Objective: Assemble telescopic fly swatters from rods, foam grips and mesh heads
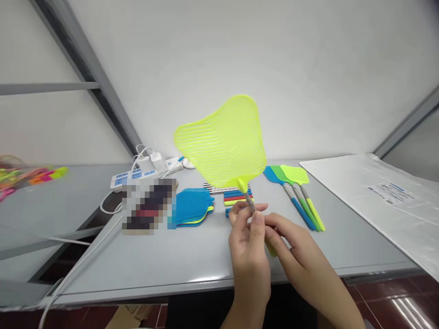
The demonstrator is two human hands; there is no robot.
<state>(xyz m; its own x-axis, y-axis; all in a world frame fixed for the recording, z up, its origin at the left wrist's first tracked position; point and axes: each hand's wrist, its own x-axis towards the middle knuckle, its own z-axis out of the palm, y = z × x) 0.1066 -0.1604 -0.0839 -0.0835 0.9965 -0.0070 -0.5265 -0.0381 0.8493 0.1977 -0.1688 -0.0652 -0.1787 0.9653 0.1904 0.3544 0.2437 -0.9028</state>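
A yellow-green fly swatter [229, 137] is held up over the table, its mesh head tilted toward the upper left. My left hand [248, 242] is closed round its metal rod, thumb and fingers pinching just below the head. Lower down, my right hand [291, 246] wraps the yellow-green grip, whose end shows beneath the fingers. Behind my hands lie loose coloured handle grips [237, 195] and several metal rods [226, 187]. Left of these is a stack of swatter heads [194, 205], mostly blue.
Three whole fly swatters [298, 196] lie to the right, beside a large white wrapped sheet [370, 192]. At the back left stands a power strip [133, 178] with plugs and white cables. A blurred-out item lies in front of it. Pink and yellow things are at far left.
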